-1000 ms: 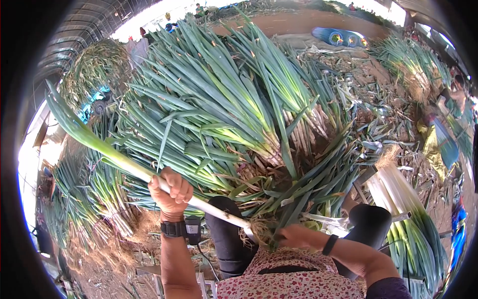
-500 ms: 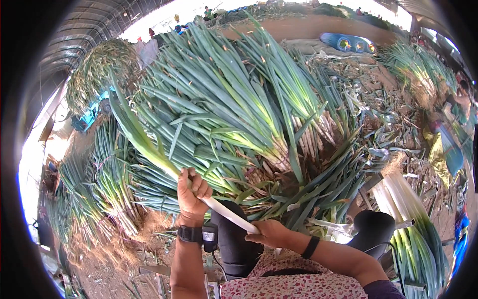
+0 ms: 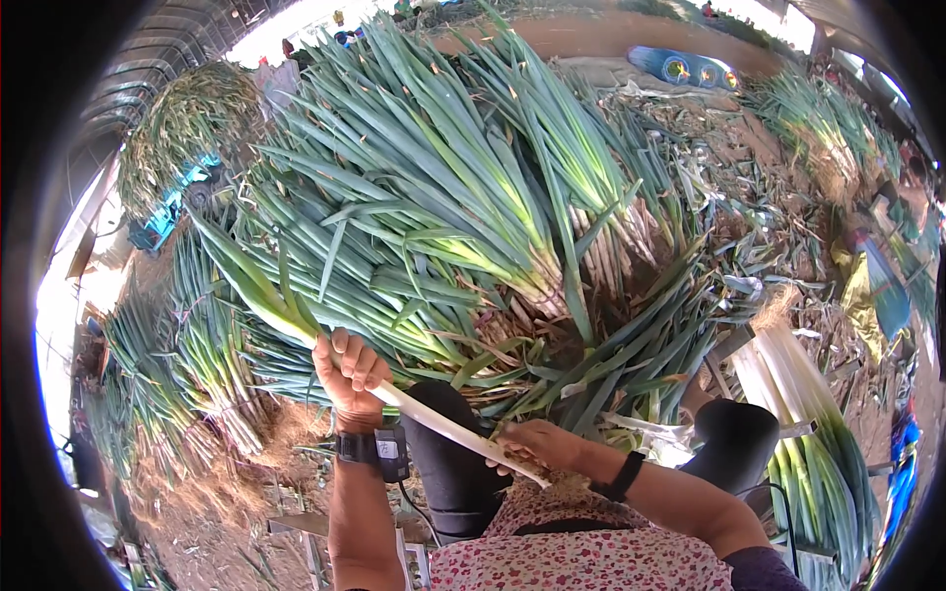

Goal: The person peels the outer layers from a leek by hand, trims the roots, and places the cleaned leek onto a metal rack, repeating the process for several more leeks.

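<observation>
A long green onion (image 3: 448,430) slants across my lap, its green leaves up to the left and its white root end down to the right. My left hand (image 3: 352,371) is closed round the upper part of the white stalk, just below the leaves. Closed at the lower stalk is my right hand (image 3: 542,446), its fingers curled against the white part; some fingertips are hidden. Brown roots (image 3: 569,483) show below that hand, by the stalk's end. In front of me lies a big heap of unpeeled green onions (image 3: 424,187), leaves pointing away.
Peeled green onions (image 3: 818,443) lie stacked on a metal rack at my right knee. Tied bundles (image 3: 222,384) with roots stand on the left. Farther off are a turquoise cart (image 3: 163,219), a blue roll (image 3: 680,67) and a yellow sack (image 3: 859,305). Leaf scraps litter the ground.
My left hand and the green onion have shifted left and slightly down in view. My right hand has moved slightly right and up, and the stalk's white lower end and roots now show below it.
</observation>
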`<state>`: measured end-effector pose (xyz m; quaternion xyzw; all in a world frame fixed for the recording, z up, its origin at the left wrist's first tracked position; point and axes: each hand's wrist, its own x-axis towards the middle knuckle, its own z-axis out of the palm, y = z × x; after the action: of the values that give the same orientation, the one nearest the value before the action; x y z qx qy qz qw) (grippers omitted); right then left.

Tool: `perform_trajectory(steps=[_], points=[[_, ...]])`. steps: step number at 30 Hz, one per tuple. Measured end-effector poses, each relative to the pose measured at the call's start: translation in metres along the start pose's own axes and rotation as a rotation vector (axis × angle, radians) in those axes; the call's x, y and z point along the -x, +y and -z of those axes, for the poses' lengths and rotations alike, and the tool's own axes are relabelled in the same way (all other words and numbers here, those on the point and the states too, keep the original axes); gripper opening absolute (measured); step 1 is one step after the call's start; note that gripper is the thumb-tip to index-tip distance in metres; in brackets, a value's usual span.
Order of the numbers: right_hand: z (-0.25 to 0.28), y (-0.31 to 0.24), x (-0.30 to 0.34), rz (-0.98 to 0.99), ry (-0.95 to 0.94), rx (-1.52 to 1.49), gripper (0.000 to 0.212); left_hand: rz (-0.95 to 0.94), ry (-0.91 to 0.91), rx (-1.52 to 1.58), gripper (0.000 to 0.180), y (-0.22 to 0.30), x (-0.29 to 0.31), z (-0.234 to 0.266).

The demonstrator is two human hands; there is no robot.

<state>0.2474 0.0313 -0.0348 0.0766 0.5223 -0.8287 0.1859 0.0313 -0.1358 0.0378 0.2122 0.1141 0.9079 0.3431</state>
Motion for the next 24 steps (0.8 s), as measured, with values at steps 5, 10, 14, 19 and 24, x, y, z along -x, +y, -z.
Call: perform_trajectory(steps=[5, 10, 14, 19, 24], points=[[-0.024, -0.011, -0.012, -0.032, -0.035, 0.417, 0.043, 0.015, 0.052, -0.158, 0.03, 0.009, 0.005, 0.0], [-0.006, 0.004, 0.012, 0.061, -0.009, 0.862, 0.036, -0.131, 0.375, -0.312, 0.039, 0.04, 0.026, 0.015], [0.012, 0.027, 0.02, 0.025, 0.022, 0.811, 0.039, -0.184, 0.414, -0.306, 0.058, 0.026, 0.032, 0.013], [0.014, 0.018, -0.005, 0.186, 0.172, 0.673, 0.053, -0.033, 0.35, -0.255, 0.064, -0.004, 0.031, 0.01], [-0.023, -0.054, -0.067, 0.464, 0.16, 0.52, 0.045, 0.104, 0.128, -0.238, 0.066, -0.034, 0.027, 0.006]])
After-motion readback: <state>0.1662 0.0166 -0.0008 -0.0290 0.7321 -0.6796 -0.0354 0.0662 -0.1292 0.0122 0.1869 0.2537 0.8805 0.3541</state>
